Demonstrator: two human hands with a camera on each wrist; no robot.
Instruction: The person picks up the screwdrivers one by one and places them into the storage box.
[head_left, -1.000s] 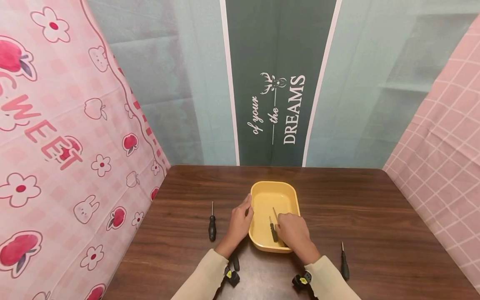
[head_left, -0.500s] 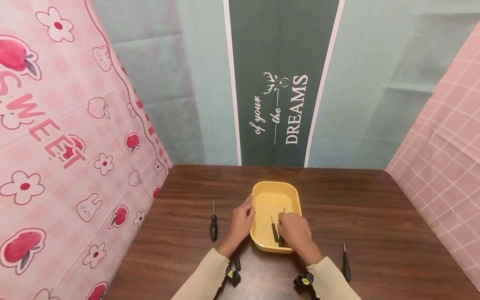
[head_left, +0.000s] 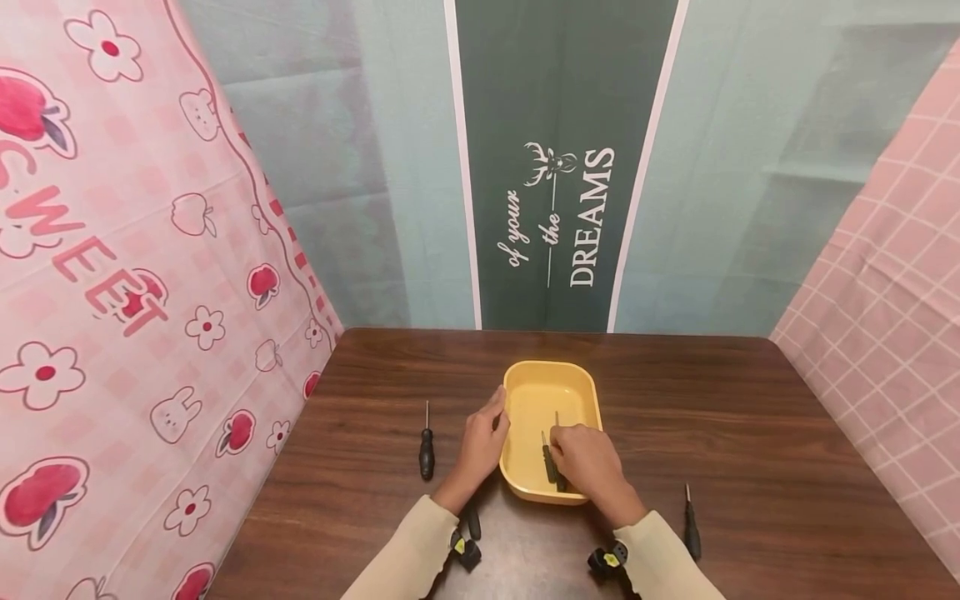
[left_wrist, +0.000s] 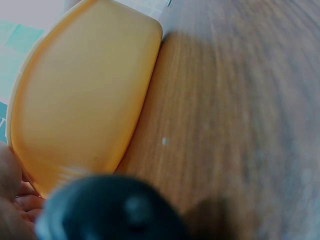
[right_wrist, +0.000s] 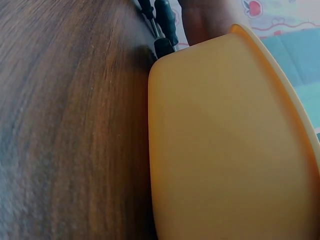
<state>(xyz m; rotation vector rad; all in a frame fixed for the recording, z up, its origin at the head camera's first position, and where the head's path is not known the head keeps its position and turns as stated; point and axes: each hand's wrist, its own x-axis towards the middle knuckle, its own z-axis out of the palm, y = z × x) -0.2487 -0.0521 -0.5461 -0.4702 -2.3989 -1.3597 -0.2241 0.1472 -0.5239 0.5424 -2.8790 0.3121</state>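
Grip of right hand [head_left: 590, 458] holds dark-handled screwdriver [head_left: 561, 482] inside yellow tray [head_left: 536, 404], just beside second screwdriver [head_left: 549, 467]; left hand [head_left: 482, 440], extended, touches tray side. Arranging step seems in hand; next move probably calls for gentle release.

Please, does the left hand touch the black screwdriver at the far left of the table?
Apart. The head view shows brown table between the left hand and the black screwdriver.

The yellow tray [head_left: 536, 402], shared by all views, is looked down on in the head view and faced low and close in both wrist views
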